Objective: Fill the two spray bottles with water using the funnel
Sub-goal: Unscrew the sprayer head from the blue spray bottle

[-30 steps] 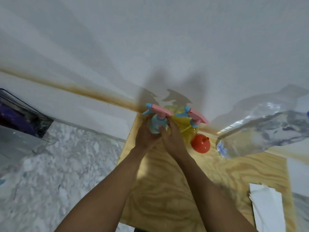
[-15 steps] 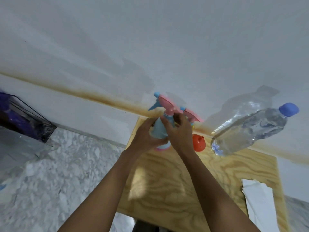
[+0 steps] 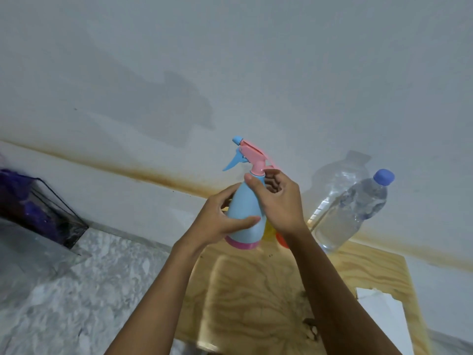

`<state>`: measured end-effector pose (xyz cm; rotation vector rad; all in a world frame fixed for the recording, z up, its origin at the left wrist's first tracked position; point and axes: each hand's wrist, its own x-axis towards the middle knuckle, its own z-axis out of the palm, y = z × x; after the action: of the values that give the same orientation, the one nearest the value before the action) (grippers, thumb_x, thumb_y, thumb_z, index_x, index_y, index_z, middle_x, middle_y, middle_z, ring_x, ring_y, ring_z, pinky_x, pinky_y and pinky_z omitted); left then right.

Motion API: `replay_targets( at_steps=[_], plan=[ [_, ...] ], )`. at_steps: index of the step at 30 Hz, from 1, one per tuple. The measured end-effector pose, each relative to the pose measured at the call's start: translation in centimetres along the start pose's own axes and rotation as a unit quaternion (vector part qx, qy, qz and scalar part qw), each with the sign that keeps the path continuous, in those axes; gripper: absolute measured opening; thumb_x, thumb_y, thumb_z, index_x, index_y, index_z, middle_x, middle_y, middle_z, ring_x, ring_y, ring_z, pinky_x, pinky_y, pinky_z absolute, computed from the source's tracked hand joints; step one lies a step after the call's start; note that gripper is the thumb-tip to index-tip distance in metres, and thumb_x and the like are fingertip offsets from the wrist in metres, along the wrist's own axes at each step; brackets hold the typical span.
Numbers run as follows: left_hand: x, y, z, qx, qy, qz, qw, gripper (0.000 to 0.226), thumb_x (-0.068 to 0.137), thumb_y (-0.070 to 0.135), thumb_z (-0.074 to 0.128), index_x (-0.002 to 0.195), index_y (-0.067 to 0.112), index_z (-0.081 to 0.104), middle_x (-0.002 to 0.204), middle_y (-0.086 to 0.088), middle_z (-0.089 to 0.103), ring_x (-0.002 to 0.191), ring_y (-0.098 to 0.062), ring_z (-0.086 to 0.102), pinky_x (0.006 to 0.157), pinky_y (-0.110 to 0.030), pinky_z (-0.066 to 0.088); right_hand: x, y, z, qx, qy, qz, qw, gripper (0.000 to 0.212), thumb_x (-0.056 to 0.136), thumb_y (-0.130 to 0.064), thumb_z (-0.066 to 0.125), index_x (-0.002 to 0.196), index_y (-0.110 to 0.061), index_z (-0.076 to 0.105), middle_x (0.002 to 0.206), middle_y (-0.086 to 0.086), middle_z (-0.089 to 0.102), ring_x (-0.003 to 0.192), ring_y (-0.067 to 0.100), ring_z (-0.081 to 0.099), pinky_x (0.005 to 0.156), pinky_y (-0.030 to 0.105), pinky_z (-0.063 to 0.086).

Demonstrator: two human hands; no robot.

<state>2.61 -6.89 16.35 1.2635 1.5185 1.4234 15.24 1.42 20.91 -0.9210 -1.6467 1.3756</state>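
Blue spray bottle (image 3: 245, 208) hangs upright above the plywood board's (image 3: 256, 290) far edge, the left hand (image 3: 220, 224) wrapped round its body to steady it while the right hand (image 3: 281, 201) pinches the pink collar (image 3: 257, 171), likely to unscrew the head for filling.

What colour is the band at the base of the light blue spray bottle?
The base band is pink; head view shows it best.
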Motion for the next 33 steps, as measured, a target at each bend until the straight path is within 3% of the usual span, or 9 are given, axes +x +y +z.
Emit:
replay_targets(
  at_steps=[3, 6, 11, 14, 17, 21, 26, 30, 33],
  plan=[
    [-0.5, 1.0, 0.0, -0.005, -0.007, -0.008, 1.000, 0.063, 0.071, 0.033, 0.085, 0.129, 0.032, 0.062, 0.119, 0.003, 0.071, 0.111, -0.019, 0.067, 0.091, -0.046, 0.058, -0.7, -1.2, -0.5, 0.009, -0.023, -0.011, 1.000, 0.032, 0.080, -0.039, 0.078, 0.101, -0.016, 0.070, 0.095, 0.003, 0.074, 0.091, 0.020, 0.071, 0.087, 0.044, 0.057],
    [-1.0, 1.7, -0.1, -0.009, -0.020, -0.021, 1.000, 0.060, 0.070, 0.037, 0.083, 0.126, 0.030, 0.064, 0.117, 0.004, 0.072, 0.110, -0.021, 0.067, 0.093, -0.043, 0.057, -0.7, -2.1, -1.3, 0.009, -0.076, -0.010, 0.997, 0.037, 0.084, -0.041, 0.073, 0.098, -0.007, 0.071, 0.100, 0.018, 0.071, 0.092, 0.029, 0.070, 0.087, 0.053, 0.054],
    [-1.6, 2.2, -0.2, -0.019, -0.020, -0.029, 0.999, 0.060, 0.068, 0.041, 0.083, 0.125, 0.030, 0.065, 0.114, 0.005, 0.072, 0.107, -0.018, 0.068, 0.090, -0.037, 0.057, -0.6, -2.7, -2.5, 0.020, -0.189, 0.031, 0.981, 0.027, 0.097, -0.038, 0.056, 0.118, -0.028, 0.070, 0.116, -0.008, 0.072, 0.108, 0.010, 0.067, 0.096, 0.030, 0.052],
    [-1.9, 2.8, -0.2, -0.023, -0.005, -0.019, 1.000, 0.059, 0.070, 0.040, 0.082, 0.125, 0.031, 0.065, 0.112, 0.006, 0.073, 0.104, -0.016, 0.068, 0.080, -0.026, 0.056, -0.8, -2.5, -1.9, 0.034, -0.110, 0.005, 0.993, 0.024, 0.099, -0.027, 0.055, 0.120, -0.026, 0.067, 0.107, -0.010, 0.073, 0.099, 0.004, 0.068, 0.084, 0.025, 0.054],
    [-1.9, 3.1, -0.1, -0.010, -0.001, -0.013, 1.000, 0.060, 0.070, 0.041, 0.082, 0.126, 0.034, 0.063, 0.113, 0.008, 0.072, 0.105, -0.014, 0.067, 0.080, -0.026, 0.057, -1.2, -2.6, -1.5, 0.005, -0.051, -0.032, 0.998, 0.014, 0.100, -0.021, 0.053, 0.108, -0.020, 0.064, 0.095, -0.004, 0.070, 0.084, 0.001, 0.065, 0.072, 0.026, 0.052],
    [-1.8, 3.2, 0.3, -0.018, 0.027, -0.006, 0.999, 0.057, 0.071, 0.041, 0.081, 0.125, 0.033, 0.064, 0.112, 0.007, 0.072, 0.103, -0.016, 0.069, 0.082, -0.035, 0.060, -1.5, -2.9, -0.8, 0.048, -0.031, -0.023, 0.998, 0.018, 0.099, -0.020, 0.051, 0.101, -0.025, 0.068, 0.097, 0.000, 0.073, 0.090, 0.016, 0.068, 0.076, 0.027, 0.056],
    [-1.8, 3.2, 0.7, -0.022, 0.038, 0.000, 0.999, 0.054, 0.076, 0.032, 0.082, 0.126, 0.031, 0.064, 0.114, 0.005, 0.073, 0.105, -0.015, 0.069, 0.085, -0.040, 0.060, -1.8, -2.3, 0.1, 0.116, -0.004, 0.016, 0.993, 0.013, 0.089, -0.029, 0.071, 0.101, -0.035, 0.068, 0.095, -0.013, 0.074, 0.091, 0.008, 0.071, 0.085, 0.030, 0.058],
    [-1.7, 3.0, 1.0, -0.014, 0.054, -0.001, 0.998, 0.056, 0.073, 0.040, 0.081, 0.125, 0.032, 0.063, 0.113, 0.007, 0.072, 0.105, -0.015, 0.069, 0.084, -0.041, 0.061, -1.5, -2.2, 0.8, 0.149, 0.048, 0.036, 0.987, 0.029, 0.084, -0.032, 0.076, 0.111, -0.027, 0.066, 0.105, -0.007, 0.073, 0.100, 0.011, 0.070, 0.095, 0.039, 0.055],
    [-1.6, 2.9, 1.1, -0.006, 0.066, -0.001, 0.998, 0.060, 0.070, 0.044, 0.081, 0.126, 0.032, 0.063, 0.112, 0.009, 0.072, 0.103, -0.014, 0.069, 0.082, -0.036, 0.061, -1.7, -1.8, 1.4, 0.148, 0.058, 0.045, 0.986, 0.031, 0.087, -0.037, 0.071, 0.114, -0.023, 0.064, 0.109, -0.003, 0.072, 0.101, 0.015, 0.069, 0.093, 0.042, 0.056]
  ],
)
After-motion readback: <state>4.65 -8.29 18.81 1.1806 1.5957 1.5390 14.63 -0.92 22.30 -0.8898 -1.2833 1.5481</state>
